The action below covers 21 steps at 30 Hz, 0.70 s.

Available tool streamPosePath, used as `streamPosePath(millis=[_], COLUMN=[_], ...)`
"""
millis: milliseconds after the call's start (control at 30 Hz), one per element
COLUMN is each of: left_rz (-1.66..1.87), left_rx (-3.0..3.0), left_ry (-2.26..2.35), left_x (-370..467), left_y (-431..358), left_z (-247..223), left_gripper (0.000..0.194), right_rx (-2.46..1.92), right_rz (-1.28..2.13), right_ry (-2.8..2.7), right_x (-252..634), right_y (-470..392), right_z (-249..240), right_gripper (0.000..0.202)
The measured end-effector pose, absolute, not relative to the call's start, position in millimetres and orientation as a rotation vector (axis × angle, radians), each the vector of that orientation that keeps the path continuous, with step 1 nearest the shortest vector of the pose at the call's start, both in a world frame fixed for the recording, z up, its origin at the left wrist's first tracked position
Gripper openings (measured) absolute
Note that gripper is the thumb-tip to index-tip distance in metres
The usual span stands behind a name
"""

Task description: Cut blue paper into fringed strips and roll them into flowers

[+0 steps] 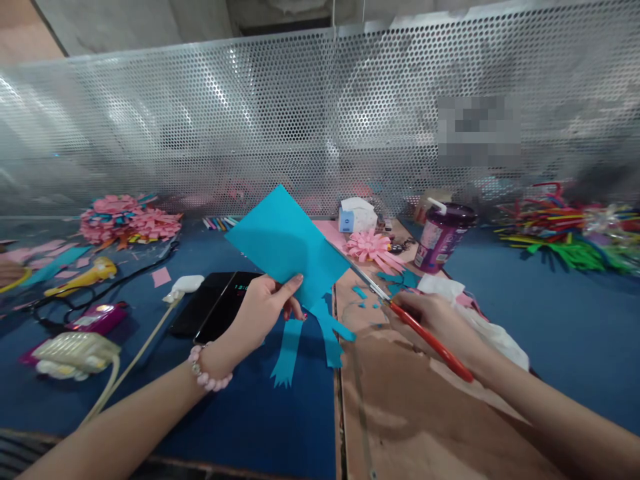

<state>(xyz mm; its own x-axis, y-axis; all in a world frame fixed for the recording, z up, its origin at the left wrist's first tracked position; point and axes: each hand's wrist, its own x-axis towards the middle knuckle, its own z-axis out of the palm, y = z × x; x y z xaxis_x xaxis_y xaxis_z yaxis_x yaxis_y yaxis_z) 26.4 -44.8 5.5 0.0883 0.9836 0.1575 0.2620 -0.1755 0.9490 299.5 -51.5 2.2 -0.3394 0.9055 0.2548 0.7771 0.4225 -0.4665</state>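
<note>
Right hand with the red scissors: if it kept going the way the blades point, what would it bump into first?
Most likely the blue paper sheet in the left hand. The right hand aims the scissors up-left, and the blade tips already appear to reach the sheet's edge, though depth is hard to judge.

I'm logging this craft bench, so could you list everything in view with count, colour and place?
paper sheet: one, blue, held up at centre, cut strips hanging below
scissors: one, red handles, at centre right
phone: one, black, left of the sheet
paper flower: one, pink, behind the sheet
paper flower pile: one, pink, far left
cup: one, purple, right of centre
tissue box: one, white, at the back
mesh screen: one, silver, along the back
left hand: grips the sheet
right hand: holds the scissors
</note>
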Motion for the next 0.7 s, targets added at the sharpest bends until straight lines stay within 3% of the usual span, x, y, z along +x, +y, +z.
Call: streamPosePath(millis=[400,700], left_rz=[1.101,1.1], left_rx=[1.556,1.563], left_ry=[1.28,1.294], left_x=[26.8,26.7], left_y=[-42.6,-42.7], left_z=[3.5,3.6], left_gripper=[0.056,0.057], right_rx=[-1.389,-1.425], right_rz=[0.342,0.529], right_ry=[-2.216,-2.138], right_x=[302.3,299.6], right_y=[-50.7,-52.2], right_z=[0.6,3.4], right_gripper=[0.026,0.039])
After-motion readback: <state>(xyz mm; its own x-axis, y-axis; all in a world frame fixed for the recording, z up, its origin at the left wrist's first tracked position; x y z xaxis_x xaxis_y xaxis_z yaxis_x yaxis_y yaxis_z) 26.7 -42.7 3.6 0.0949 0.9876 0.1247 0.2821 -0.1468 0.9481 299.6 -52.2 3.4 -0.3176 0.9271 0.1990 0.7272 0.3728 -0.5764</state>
